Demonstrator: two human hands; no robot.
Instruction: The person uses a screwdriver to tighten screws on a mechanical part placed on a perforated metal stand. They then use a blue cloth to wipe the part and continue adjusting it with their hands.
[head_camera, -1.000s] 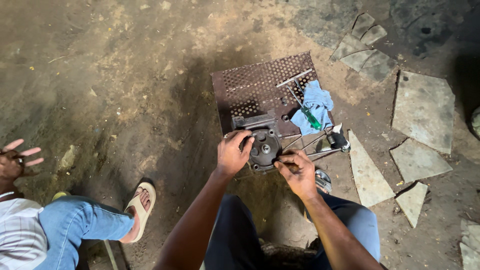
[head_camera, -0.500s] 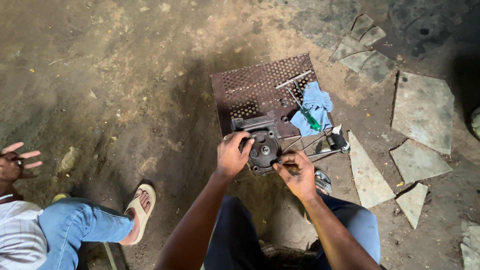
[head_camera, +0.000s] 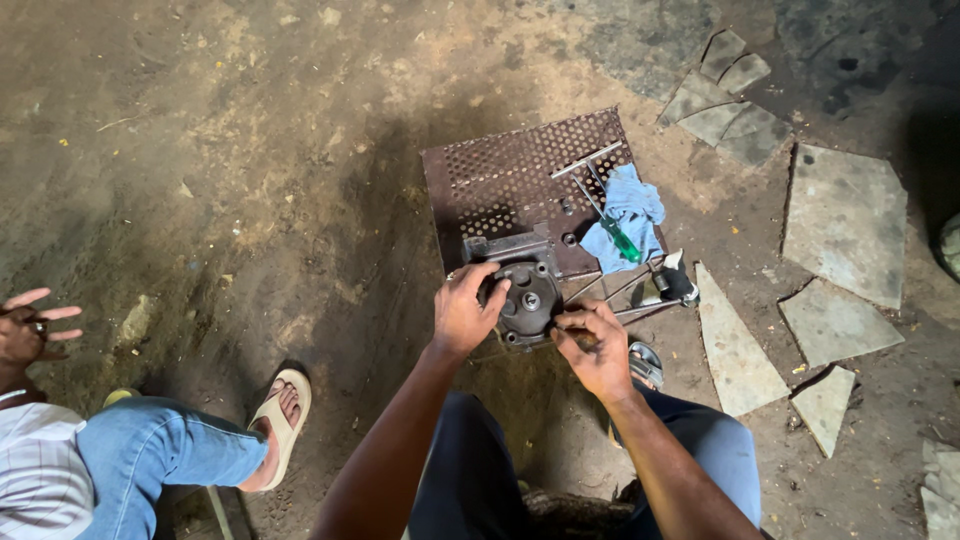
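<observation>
One round dark housing — at the near edge of the perforated plate. Left hand wraps its left rim, fingers curled on it; right hand pinches a thin rod beside it. Step, seemingly: steadying the part while working a fastener (next needs a firm hold). On the plate: one T-handle tool, one blue rag, one green screwdriver. Left of plate — another person's hand, one sandal.

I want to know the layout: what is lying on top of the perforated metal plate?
On the perforated metal plate lie a blue cloth, a T-handle tool, a green-handled screwdriver and a round dark metal part. Whatever is under the cloth is hidden.
</observation>
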